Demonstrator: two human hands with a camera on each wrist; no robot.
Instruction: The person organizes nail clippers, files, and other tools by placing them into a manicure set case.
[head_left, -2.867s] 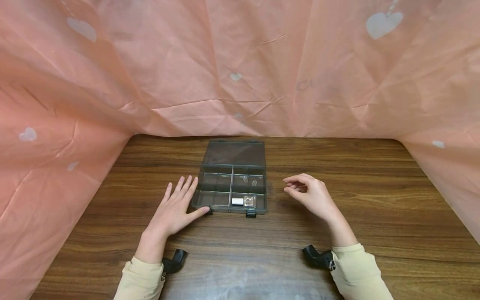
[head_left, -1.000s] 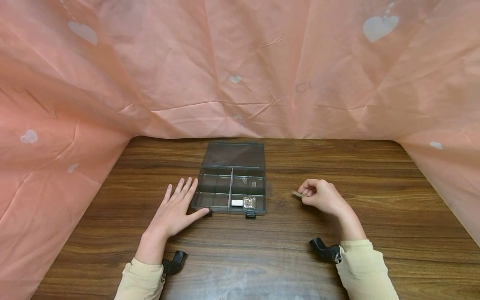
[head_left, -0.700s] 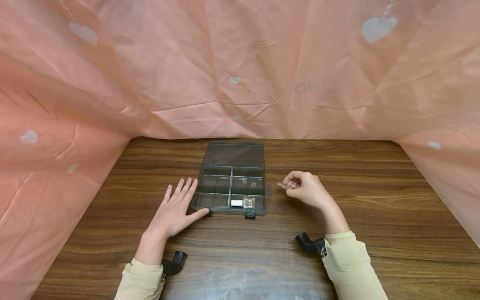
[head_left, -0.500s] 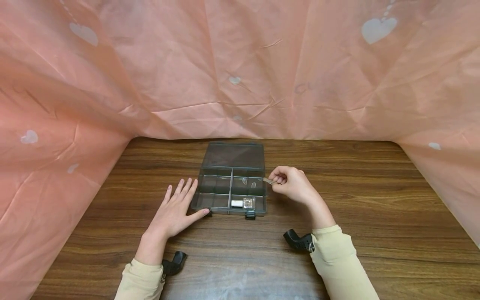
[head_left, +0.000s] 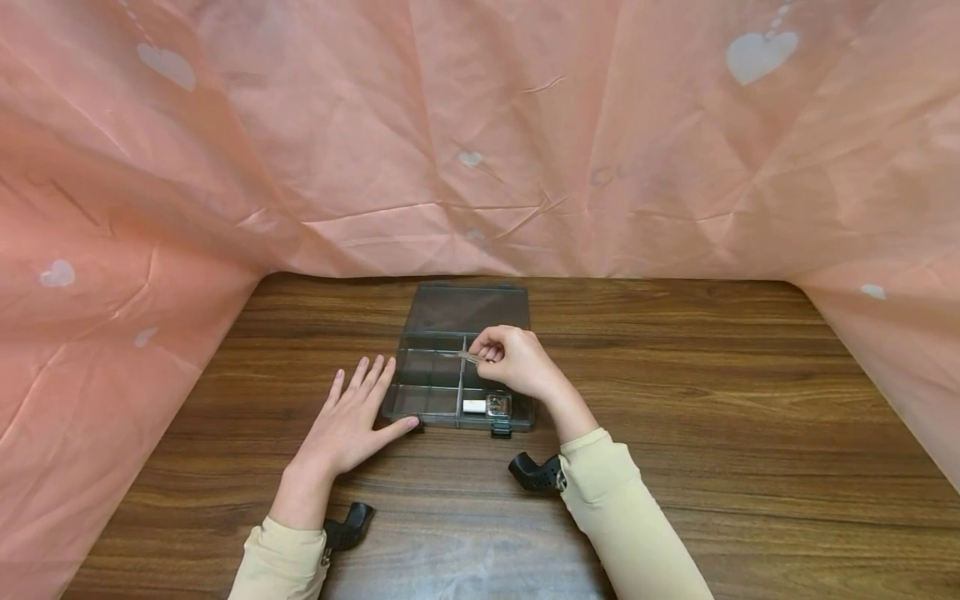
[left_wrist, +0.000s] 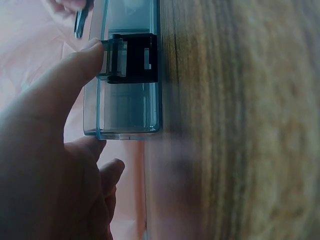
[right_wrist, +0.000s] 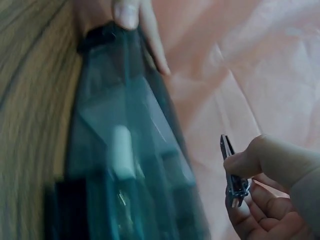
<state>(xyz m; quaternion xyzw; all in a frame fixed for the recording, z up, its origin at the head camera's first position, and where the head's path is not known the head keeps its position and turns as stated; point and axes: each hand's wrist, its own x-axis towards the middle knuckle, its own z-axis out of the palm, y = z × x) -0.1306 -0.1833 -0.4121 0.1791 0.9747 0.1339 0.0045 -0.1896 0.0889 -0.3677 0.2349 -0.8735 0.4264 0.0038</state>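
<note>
A grey see-through compartment box [head_left: 427, 398] lies with its lid [head_left: 468, 308] folded back. My left hand [head_left: 348, 421] lies spread along its left side, fingers straight, thumb on the front edge by a latch [left_wrist: 132, 58]. Over the box, my right hand [head_left: 517, 362] pinches a small metal nail clipper [right_wrist: 231, 172] between thumb and fingers. The clipper's tip points left, over the white divider [head_left: 461, 392]. In the front right compartment lie a white cylinder [head_left: 474, 407] and a small clear square case [head_left: 498, 406]. My right hand hides much of the back right compartment.
The wooden table [head_left: 712, 400] stretches out on both sides of the box. A pink curtain [head_left: 480, 208] with pale hearts hangs at the back and sides. Black wrist mounts [head_left: 348, 525] sit at both cuffs.
My right hand has taken hold of the nail clipper and carried it leftward from the table at the right to above the box. My left hand has stayed in place.
</note>
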